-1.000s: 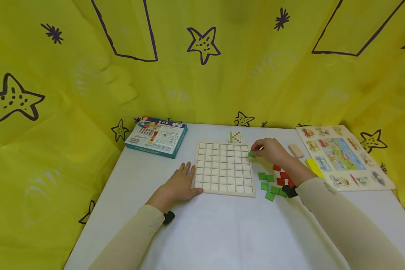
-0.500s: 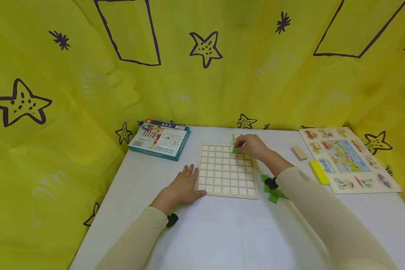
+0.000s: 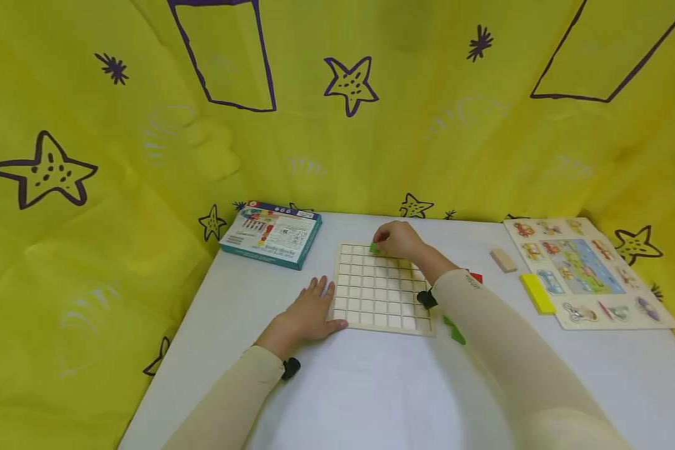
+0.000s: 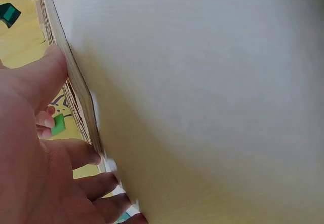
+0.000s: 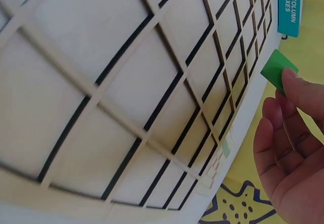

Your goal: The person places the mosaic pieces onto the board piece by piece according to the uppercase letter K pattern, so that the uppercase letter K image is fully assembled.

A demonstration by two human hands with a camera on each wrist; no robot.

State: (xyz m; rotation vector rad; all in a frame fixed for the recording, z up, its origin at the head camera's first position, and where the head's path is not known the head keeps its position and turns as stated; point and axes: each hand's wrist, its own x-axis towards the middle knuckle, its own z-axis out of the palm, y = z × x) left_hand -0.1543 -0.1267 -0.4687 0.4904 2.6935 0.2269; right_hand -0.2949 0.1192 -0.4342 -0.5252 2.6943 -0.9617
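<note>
A wooden grid board (image 3: 382, 290) with square cells lies on the white table. My right hand (image 3: 400, 240) is above its far edge and pinches a green square tile (image 5: 278, 70) between thumb and fingers. In the right wrist view that tile is tilted, held over the board's far side. My left hand (image 3: 310, 312) lies flat with fingers spread at the board's left edge, its thumb (image 4: 54, 64) touching the side. Several loose green tiles (image 3: 455, 332) and red tiles (image 3: 475, 276) are right of the board, mostly hidden by the right forearm.
A teal-edged box (image 3: 272, 234) lies at the back left. A pattern card (image 5: 215, 165) sits beyond the board, hidden by the hand in the head view. Right of the board are a wooden block (image 3: 504, 260), a yellow block (image 3: 537, 294) and a picture puzzle board (image 3: 587, 272).
My right hand has moved left with the green tile, from the board's far right corner along its far edge. The left hand has stayed at the board's left edge.
</note>
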